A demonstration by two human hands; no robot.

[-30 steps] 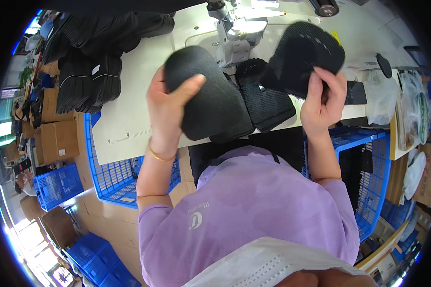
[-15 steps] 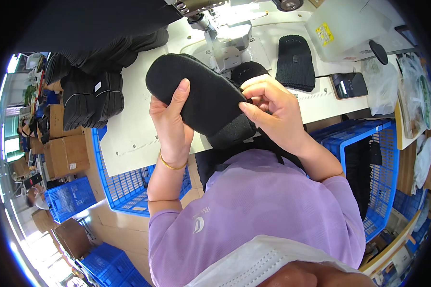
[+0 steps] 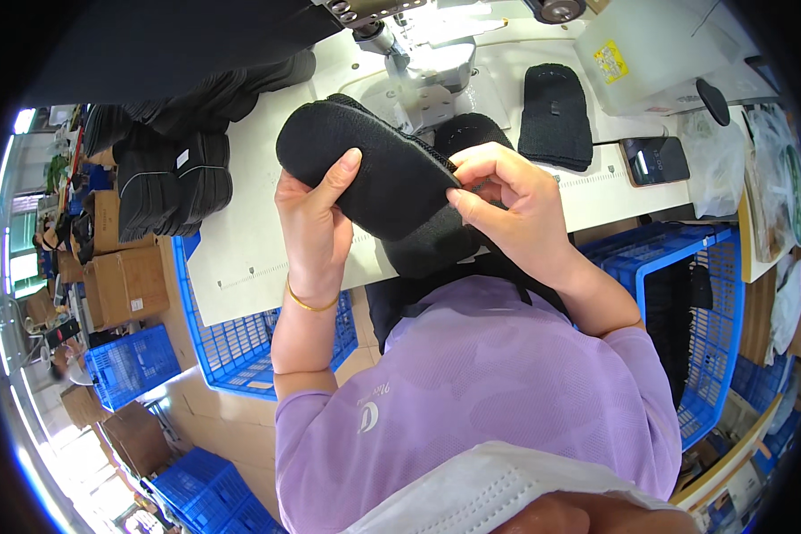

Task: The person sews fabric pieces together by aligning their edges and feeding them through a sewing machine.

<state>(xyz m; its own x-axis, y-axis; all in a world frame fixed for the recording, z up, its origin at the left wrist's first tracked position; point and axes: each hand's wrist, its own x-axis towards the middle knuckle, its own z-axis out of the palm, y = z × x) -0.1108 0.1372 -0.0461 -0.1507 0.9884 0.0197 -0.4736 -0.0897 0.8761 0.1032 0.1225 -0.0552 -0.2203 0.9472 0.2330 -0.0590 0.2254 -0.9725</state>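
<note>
A black knit shoe upper (image 3: 378, 178) with a smooth, sole-shaped face and a raised seam along its edge is held up over the table's near edge. My left hand (image 3: 316, 209) is closed on its left side, thumb on the smooth face and fingers hidden behind. My right hand (image 3: 512, 196) pinches the seamed edge at the right between thumb and fingers. Just beyond stands the head of a sewing machine (image 3: 440, 67), its lamp glaring. Another black knit piece (image 3: 472, 132) lies behind my right hand, partly hidden.
Flat black knit pieces (image 3: 554, 116) lie right of the machine, near a phone (image 3: 655, 161). Tied bundles of black sole-shaped pieces (image 3: 173, 182) are stacked at the left. Blue crates (image 3: 240, 351) stand below the table on both sides. A translucent plastic bin (image 3: 641, 58) occupies the back right.
The shoe upper has tilted slightly in my hands, showing more of its seam and textured edge. Both hands keep their hold.
</note>
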